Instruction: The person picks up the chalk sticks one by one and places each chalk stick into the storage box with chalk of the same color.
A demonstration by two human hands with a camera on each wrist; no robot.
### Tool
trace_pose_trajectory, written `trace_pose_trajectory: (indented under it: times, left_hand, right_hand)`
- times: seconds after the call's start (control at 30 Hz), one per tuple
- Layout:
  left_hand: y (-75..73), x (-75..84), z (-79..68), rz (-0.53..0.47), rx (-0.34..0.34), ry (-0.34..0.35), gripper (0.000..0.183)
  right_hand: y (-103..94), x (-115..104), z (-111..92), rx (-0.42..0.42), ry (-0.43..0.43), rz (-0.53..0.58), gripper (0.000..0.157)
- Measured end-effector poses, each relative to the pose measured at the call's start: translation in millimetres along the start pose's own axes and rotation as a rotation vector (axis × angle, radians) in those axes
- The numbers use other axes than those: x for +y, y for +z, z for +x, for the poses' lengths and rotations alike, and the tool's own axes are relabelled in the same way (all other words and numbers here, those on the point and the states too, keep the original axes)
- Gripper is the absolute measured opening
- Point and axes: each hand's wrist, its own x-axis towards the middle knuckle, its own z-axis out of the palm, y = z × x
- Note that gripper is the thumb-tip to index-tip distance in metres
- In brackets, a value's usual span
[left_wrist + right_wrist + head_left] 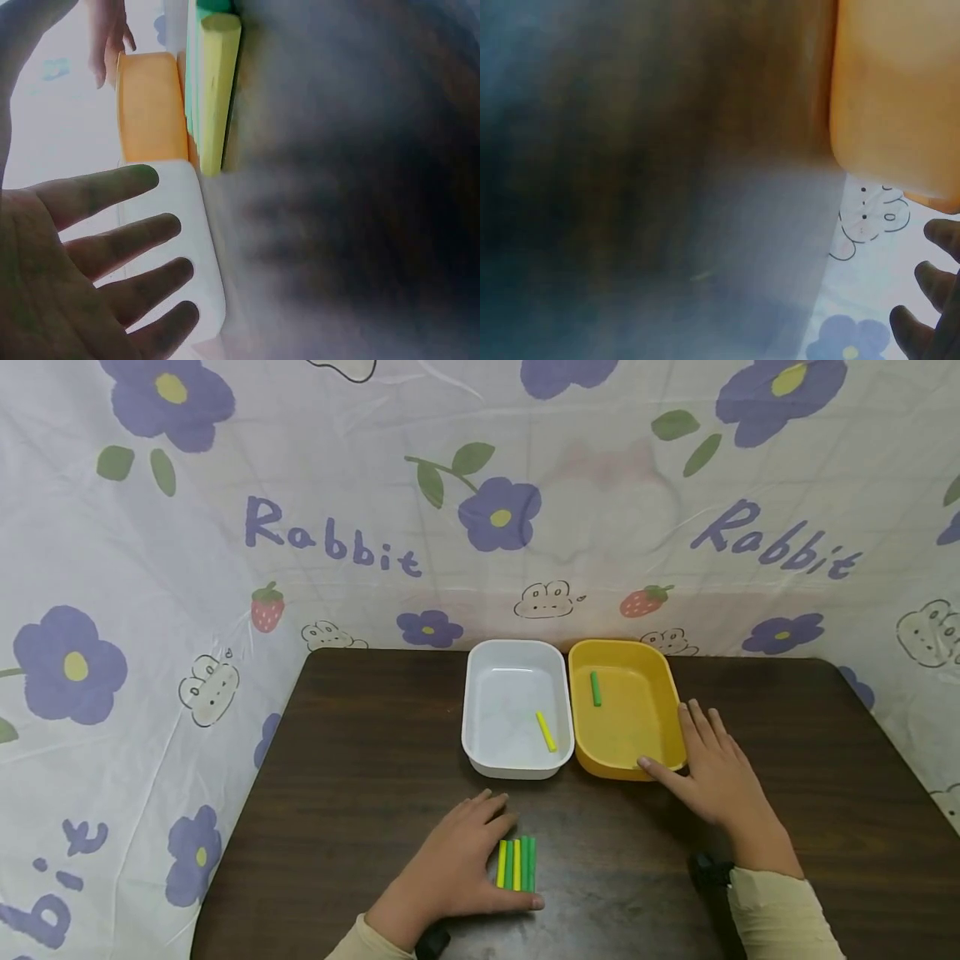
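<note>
My left hand (463, 860) is spread around the left side of a row of short yellow and green sticks (517, 865) lying side by side, thumb below them. In the left wrist view its fingers are straight and apart, and a yellow stick (218, 94) shows nearest. My right hand (723, 777) rests at the right edge of the yellow tray (622, 770), thumb on the near rim and fingers along the side. One green stick (596, 688) lies in that tray. A yellow stick (546, 732) lies in the white tray (517, 765) beside it.
Both trays stand side by side at the back of the dark wooden table (360, 735). Behind and to the left hangs a white cloth (337, 468) printed with flowers and rabbits. A dark band (708, 870) is on the right wrist.
</note>
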Motion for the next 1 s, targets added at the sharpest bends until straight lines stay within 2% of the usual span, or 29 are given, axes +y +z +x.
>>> trace_pose_trajectory:
  times: [0.23,0.63,1.0]
  left_hand:
    - [1.0,4.2,0.5,-0.002,-0.071,0.003,0.104]
    - [8.3,4.1,0.7,0.027,-0.095,0.014,0.1]
    - [8.6,4.6,5.8,0.062,-0.112,0.011,0.087]
  right_hand:
    - [0.5,-2.7,12.3,-0.019,0.004,0.012,0.114]
    - [3.0,1.0,21.6,-0.076,-0.015,0.028,0.126]
    - [2.9,2.7,22.0,-0.045,-0.044,-0.032,0.127]
